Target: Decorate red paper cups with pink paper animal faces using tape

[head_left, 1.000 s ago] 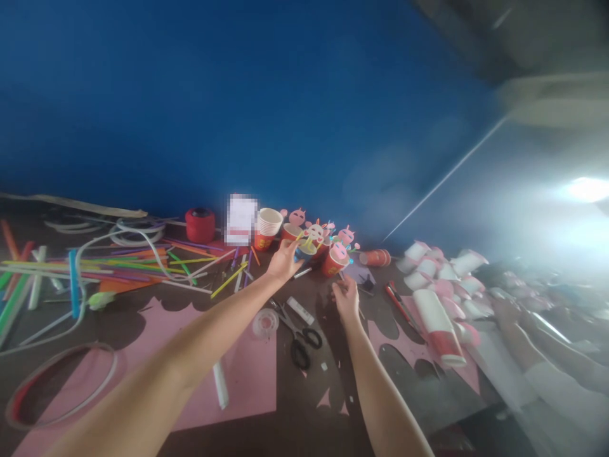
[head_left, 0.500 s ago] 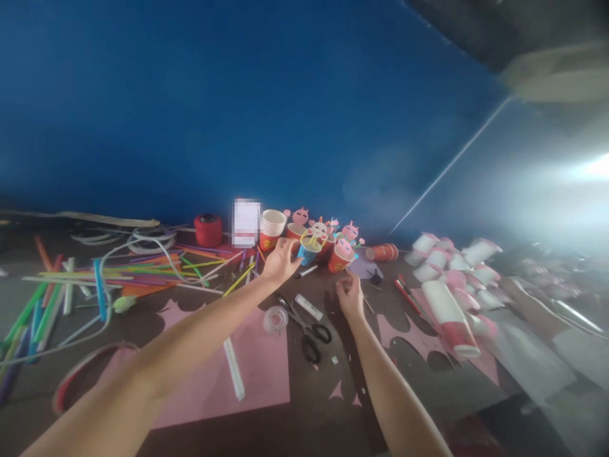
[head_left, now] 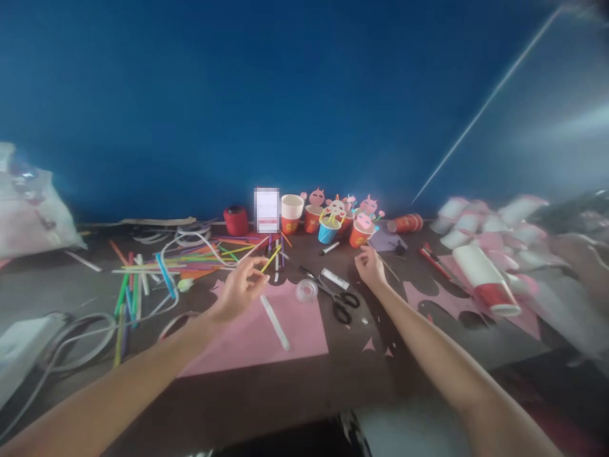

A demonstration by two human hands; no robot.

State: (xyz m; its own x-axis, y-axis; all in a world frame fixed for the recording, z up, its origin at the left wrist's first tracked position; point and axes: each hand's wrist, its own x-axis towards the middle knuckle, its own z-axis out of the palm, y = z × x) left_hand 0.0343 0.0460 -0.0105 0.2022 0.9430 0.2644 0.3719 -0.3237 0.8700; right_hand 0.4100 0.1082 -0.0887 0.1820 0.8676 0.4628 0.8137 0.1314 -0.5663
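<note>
Both forearms reach forward, left hand (head_left: 242, 289) and right hand (head_left: 370, 268) apart, fingers loosely curled.

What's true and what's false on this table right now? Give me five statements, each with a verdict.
1. The blue cup stands upright. True.
2. The left hand is gripping the blue cup. False: it is at the yellow straw, away from the cup.
3. The white strip lies on the pink sheet. True.
4. The scissors have red handles. False: they are black.
5. Every red cup is upright. False: one lies on its side near the purple paper.
</note>
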